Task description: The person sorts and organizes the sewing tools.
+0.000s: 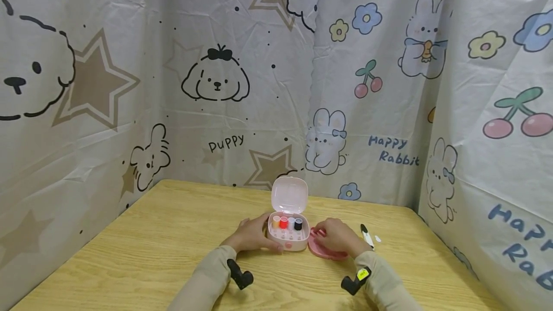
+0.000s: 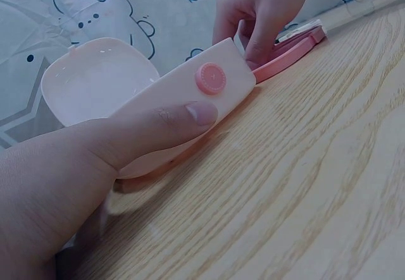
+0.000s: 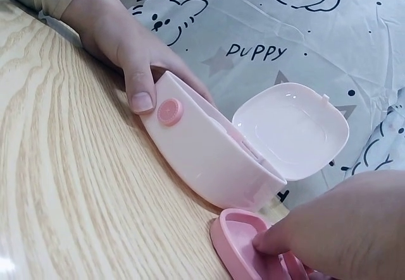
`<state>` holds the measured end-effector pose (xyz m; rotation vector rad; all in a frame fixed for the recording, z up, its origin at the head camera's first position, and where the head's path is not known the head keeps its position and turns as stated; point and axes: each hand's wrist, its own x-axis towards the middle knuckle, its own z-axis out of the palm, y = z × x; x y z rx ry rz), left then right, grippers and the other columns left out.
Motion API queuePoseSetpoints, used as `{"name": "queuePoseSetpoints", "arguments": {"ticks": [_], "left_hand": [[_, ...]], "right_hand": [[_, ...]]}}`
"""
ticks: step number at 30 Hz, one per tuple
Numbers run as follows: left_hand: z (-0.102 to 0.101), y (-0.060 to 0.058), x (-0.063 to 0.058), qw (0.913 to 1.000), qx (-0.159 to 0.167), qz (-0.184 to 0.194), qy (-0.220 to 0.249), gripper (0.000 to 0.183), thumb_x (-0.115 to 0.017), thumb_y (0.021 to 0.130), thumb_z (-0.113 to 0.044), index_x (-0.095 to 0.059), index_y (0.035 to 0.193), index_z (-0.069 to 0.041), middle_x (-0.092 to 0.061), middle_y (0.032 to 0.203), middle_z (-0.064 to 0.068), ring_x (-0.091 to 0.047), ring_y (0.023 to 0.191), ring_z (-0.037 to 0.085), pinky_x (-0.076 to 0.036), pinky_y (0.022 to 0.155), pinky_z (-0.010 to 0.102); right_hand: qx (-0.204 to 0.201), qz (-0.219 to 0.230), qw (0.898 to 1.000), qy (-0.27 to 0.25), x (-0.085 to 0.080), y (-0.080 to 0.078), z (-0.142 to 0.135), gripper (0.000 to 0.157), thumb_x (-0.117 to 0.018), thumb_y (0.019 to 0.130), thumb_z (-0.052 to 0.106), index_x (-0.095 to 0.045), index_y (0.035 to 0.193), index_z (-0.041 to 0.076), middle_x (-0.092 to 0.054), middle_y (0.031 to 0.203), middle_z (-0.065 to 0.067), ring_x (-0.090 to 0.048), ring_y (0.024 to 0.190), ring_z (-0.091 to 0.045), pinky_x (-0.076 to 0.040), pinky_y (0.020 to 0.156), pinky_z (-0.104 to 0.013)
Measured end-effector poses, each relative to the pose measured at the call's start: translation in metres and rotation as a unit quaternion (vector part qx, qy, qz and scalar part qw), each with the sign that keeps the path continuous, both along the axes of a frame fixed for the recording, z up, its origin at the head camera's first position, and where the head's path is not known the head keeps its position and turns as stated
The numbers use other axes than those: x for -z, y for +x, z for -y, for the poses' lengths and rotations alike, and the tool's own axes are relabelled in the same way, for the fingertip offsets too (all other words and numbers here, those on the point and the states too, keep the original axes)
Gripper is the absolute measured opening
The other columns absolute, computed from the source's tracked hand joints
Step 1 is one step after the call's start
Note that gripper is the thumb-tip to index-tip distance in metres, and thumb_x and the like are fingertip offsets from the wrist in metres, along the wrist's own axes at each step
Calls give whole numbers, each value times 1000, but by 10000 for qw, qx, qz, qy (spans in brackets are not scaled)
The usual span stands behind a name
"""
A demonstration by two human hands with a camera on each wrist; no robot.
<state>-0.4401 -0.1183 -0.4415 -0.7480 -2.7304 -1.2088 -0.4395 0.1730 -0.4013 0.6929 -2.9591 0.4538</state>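
Note:
A pale pink sewing box (image 1: 288, 244) stands on the table with its lid (image 1: 289, 195) raised. Several thread spools (image 1: 283, 223) sit in a row inside, among them orange, red and black ones. My left hand (image 1: 252, 235) grips the box's left side, its thumb (image 2: 168, 125) along the front near the round pink button (image 2: 211, 78). Right of the box lies a darker pink tray (image 1: 321, 252). The fingers of my right hand (image 1: 339, 236) are bent down into it, with a fingertip touching its inside in the right wrist view. Whether they pinch anything there is hidden.
Right of the tray lie a small black-and-white tool (image 1: 366, 235), perhaps thread snips, and a small white piece (image 1: 378, 239). The wooden table (image 1: 173, 234) ends at a printed curtain (image 1: 242, 124) at the back and sides.

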Motion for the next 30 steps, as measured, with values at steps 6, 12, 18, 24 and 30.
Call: {"name": "queuePoseSetpoints", "arguments": {"ticks": [6,12,18,24,30], "left_hand": [[0,-1,-1,10000,-4,-55,22,110,-93,68,-57,-42,157,-17,-51,154,3,-42,142,30,-8,115,69],[1,1,0,9999,41,-103,44,111,-92,68,-59,-43,156,-15,-51,154,6,-43,142,33,-7,114,71],[0,1,2,9999,94,-134,48,110,-92,68,-58,-44,156,-14,-52,153,6,-44,140,32,-9,113,72],[0,-1,5,9999,79,-74,46,107,-92,68,-58,-45,155,-18,-52,153,1,-44,140,26,-10,114,69],[0,-1,2,9999,46,-125,0,106,-92,68,-57,-46,154,-17,-53,151,1,-46,139,26,-13,113,69]], "right_hand": [[-80,-196,9998,41,1,-4,1,18,-74,94,15,-80,110,8,-68,89,1,-55,78,-17,-49,69,-34],[-54,-217,9997,-27,4,-3,2,18,-74,94,14,-81,109,7,-67,91,0,-55,83,-20,-48,74,-39],[68,-148,9999,-51,7,-1,2,20,-74,92,12,-81,110,8,-67,94,-1,-55,84,-20,-47,72,-37],[18,-207,9998,-35,7,2,2,19,-73,92,10,-81,108,7,-69,93,-2,-56,82,-19,-49,71,-36],[-126,-366,9992,-40,6,1,1,17,-74,90,8,-81,106,6,-72,96,-4,-57,81,-18,-51,73,-37]]}}
